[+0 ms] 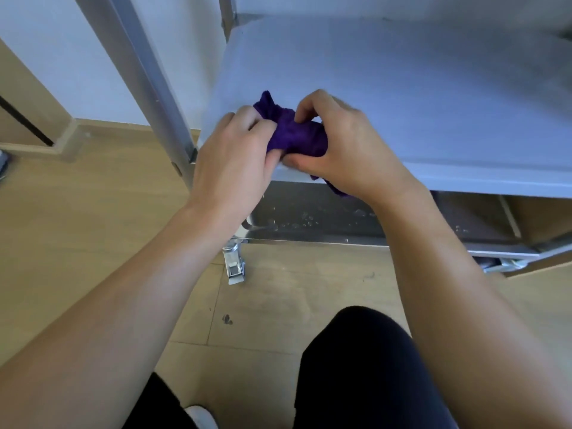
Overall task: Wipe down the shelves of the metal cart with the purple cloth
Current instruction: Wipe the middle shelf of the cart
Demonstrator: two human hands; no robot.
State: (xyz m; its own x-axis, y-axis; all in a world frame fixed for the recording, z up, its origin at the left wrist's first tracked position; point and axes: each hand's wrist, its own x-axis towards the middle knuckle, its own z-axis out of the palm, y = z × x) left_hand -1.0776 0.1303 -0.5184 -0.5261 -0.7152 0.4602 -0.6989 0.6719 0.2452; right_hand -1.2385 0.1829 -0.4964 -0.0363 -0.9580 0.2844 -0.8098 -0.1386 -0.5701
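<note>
The purple cloth [297,134] is bunched up between both hands, over the front left corner of the metal cart's middle shelf [402,97]. My left hand [235,162] grips its left end, and my right hand [343,144] is closed over its right end, a corner of cloth hanging below that palm. The bottom shelf [309,218] underneath carries water droplets. The cart's upright post [148,78] rises at the left.
A locking caster [235,264] sits under the cart's front left corner, another at the right [504,264]. The floor is pale wood-look tile with a white wall behind. My dark-trousered knee [365,360] is low in front of the cart.
</note>
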